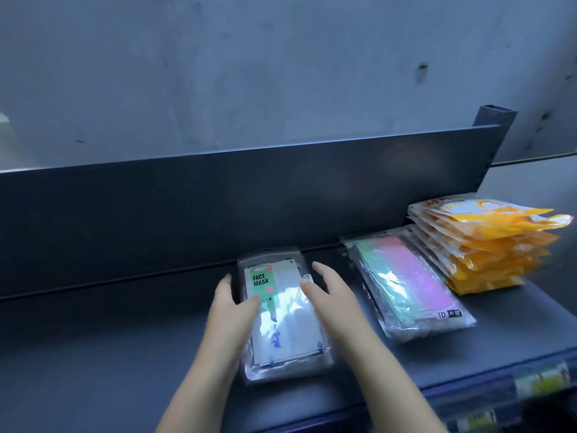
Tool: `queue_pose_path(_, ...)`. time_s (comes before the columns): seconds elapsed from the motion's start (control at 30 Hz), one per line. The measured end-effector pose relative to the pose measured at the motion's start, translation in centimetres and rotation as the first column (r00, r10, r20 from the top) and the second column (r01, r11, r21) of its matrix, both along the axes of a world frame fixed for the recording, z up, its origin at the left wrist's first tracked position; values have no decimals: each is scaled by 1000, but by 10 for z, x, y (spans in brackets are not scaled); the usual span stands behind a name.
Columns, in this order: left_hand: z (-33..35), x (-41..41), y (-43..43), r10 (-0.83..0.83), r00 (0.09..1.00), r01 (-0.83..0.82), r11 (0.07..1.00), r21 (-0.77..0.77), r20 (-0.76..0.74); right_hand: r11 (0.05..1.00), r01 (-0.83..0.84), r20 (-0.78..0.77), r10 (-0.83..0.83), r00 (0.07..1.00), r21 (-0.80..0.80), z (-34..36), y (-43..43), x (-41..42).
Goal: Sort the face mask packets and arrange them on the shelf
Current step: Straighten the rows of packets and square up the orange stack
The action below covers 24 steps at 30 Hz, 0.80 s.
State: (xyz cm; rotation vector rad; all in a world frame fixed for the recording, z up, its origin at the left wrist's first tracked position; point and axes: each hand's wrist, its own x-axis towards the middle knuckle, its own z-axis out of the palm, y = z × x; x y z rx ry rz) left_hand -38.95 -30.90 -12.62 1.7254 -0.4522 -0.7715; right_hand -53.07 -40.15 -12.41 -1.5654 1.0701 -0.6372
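Clear plastic wraps the face mask packet under inspection, its green "FACE MASK" label uppermost; it lies flat on the dark shelf, long axis running front to back, far end close to the back panel. The left hand bears against its left edge with the thumb resting on top, and the right hand lies along its right edge, fingers loosely extended; neither hand encloses it, which suggests squaring and seating rather than carrying. To the right, apart from it, sits the pink and green packet stack, similarly oriented, and just beyond that the orange packet stack, piled higher. Judged from this, kinds are being kept in separate rows.
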Motion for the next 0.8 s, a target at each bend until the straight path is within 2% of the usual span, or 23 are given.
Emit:
queue_pose_path(0.1, 2, 2, 1, 12, 993, -20, 997, -68, -116, 987, -20, 147, -3, 989, 156, 0, -3, 8)
queue_pose_path(0.17, 0, 3, 1, -14, 990, -4, 993, -122, -143, 979, -51, 176, 16, 984, 197, -2, 1, 16)
queue_pose_path(0.3, -9, 14, 5, 10, 991, -25, 994, -111, -131, 973, -103, 198, 62, 978, 205, -6, 5, 21)
queue_pose_path(0.4, -12, 18, 10, 3, 1000, -5, 994, -108, -18, 987, -79, 175, 54, 983, 137, -9, 2, 20)
queue_pose_path(0.47, -7, 15, 11, -20, 999, 15, 987, -162, -30, 989, -81, 174, 58, 983, 125, -11, 5, 23)
queue_pose_path(0.57, -10, 9, 10, -66, 996, 57, 988, -143, -57, 975, -142, 210, 104, 972, 170, -13, 9, 26)
queue_pose_path(0.8, -6, 14, 11, 16, 997, -25, 993, -113, -77, 974, -137, 230, 95, 969, 178, -16, 4, 26)
